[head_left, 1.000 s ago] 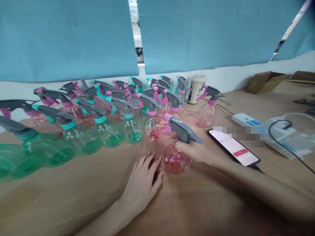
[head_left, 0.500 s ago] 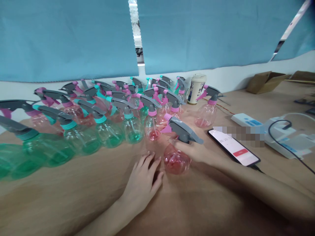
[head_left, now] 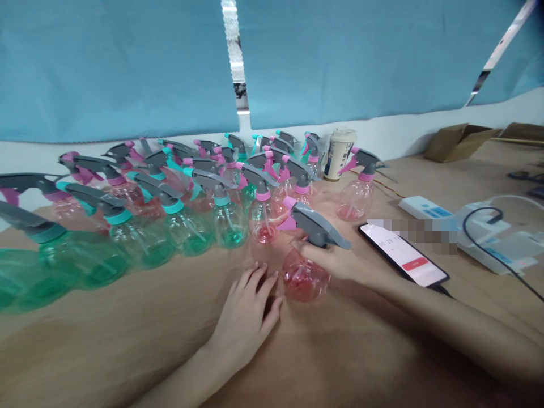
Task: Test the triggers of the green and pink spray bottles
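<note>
A pink spray bottle with a grey trigger head and pink nozzle stands on the table, some red liquid in its base. My right hand is wrapped round its neck from the right, with part of the fingers hidden behind the bottle. Just left of it, my left hand rests palm down on the tabletop, fingers loosely spread and holding nothing. Beyond the hands, a pink-collared spray bottle and a green spray bottle stand at the near edge of a crowded group.
Several green and pink spray bottles fill the left and back. A lone pink spray bottle stands near a paper cup. To the right lie a phone, a power strip with cables and a cardboard box.
</note>
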Motion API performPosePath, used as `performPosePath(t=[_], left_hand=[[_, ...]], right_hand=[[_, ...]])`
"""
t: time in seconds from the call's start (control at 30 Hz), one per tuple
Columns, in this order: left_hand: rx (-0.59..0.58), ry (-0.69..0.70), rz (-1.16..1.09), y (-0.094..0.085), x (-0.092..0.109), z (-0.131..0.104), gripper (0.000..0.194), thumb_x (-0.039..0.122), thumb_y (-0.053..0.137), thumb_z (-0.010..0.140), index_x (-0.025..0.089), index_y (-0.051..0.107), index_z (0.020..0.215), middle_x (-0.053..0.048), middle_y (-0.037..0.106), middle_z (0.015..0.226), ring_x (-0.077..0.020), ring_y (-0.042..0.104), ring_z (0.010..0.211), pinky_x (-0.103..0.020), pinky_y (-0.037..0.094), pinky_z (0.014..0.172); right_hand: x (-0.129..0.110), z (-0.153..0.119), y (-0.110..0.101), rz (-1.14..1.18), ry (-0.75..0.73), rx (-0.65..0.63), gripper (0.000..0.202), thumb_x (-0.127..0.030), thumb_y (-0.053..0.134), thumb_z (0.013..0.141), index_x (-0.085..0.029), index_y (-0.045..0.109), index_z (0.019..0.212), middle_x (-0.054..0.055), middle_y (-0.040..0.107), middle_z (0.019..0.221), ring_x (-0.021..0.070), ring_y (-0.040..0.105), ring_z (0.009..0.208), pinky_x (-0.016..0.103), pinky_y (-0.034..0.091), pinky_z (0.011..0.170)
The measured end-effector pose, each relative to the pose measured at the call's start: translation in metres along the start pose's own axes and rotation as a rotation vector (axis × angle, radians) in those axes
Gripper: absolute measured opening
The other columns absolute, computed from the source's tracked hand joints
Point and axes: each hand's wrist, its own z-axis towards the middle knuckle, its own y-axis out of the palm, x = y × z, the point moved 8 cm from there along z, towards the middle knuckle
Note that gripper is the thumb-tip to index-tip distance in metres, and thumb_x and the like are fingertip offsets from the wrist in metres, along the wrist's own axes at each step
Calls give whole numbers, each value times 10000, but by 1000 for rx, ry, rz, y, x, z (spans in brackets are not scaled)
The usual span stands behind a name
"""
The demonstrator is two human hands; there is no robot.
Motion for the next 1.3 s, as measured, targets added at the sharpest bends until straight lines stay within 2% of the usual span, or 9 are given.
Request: performPosePath(t=[0.23,0.4,0.5,0.6,0.73,0.9,1.0,1.17,1.3], left_hand=[[7,0,4,-2,0,0,323,296,433,877,161,512,1160,-119,488,1242,-281,408,1156,-457,377,910],[5,2,-6,-4,2,0,320,298,426,882,169,508,1163,-112,491,1238,-278,406,1163,-454,374,914],[2,2,-4,-3,1,0,322,299,423,884,168,504,1168,-115,489,1239,-279,402,1166,-457,375,913],[-10,-4,2,-2,0,0,330,300,433,882,165,500,1175,-116,479,1251,-279,394,1173,-453,366,924],[-14,-8,4,-1,0,1,332,293,436,878,159,503,1175,-118,479,1251,-279,400,1166,-451,368,923],[-20,-13,2,-2,0,0,327,280,440,875,151,510,1168,-122,482,1248,-278,399,1166,-451,362,930],[-18,-12,-2,-2,0,0,321,278,439,875,157,512,1163,-120,479,1251,-280,397,1169,-453,369,923],[-18,-11,4,-2,1,0,321,280,437,876,153,513,1160,-123,483,1242,-282,400,1164,-455,373,917],[0,-2,0,-3,2,0,315,291,431,881,168,511,1160,-114,484,1243,-280,402,1163,-457,376,913]], right_hand=[[-29,3,-10,-80,-43,14,79,-154,428,593,-221,436,635,-32,496,606,111,455,543,255,386,529],[-30,2,-10,-33,-66,30,101,-168,423,601,-228,458,675,-31,494,612,126,469,559,267,379,528],[-31,2,-11,-66,-70,43,58,-166,437,616,-223,429,623,-40,457,584,106,420,518,249,359,496],[-31,1,-13,-106,-57,56,110,-169,458,627,-217,378,569,-54,392,521,91,363,472,234,323,454],[-26,1,-15,-152,-6,84,116,-186,488,611,-218,380,583,-50,417,539,95,371,478,235,337,458],[-19,-1,-12,-75,-14,100,71,-200,460,597,-224,397,620,-37,433,586,110,413,531,254,400,529],[-8,-2,-6,-42,0,68,98,-194,471,611,-225,378,606,-39,408,561,112,399,524,246,387,494],[13,-6,4,12,60,6,44,-231,468,689,-229,440,656,-18,480,628,131,465,591,258,429,536],[4,-5,0,-26,42,23,99,-188,477,665,-229,404,611,-30,451,588,118,451,545,242,410,493]])
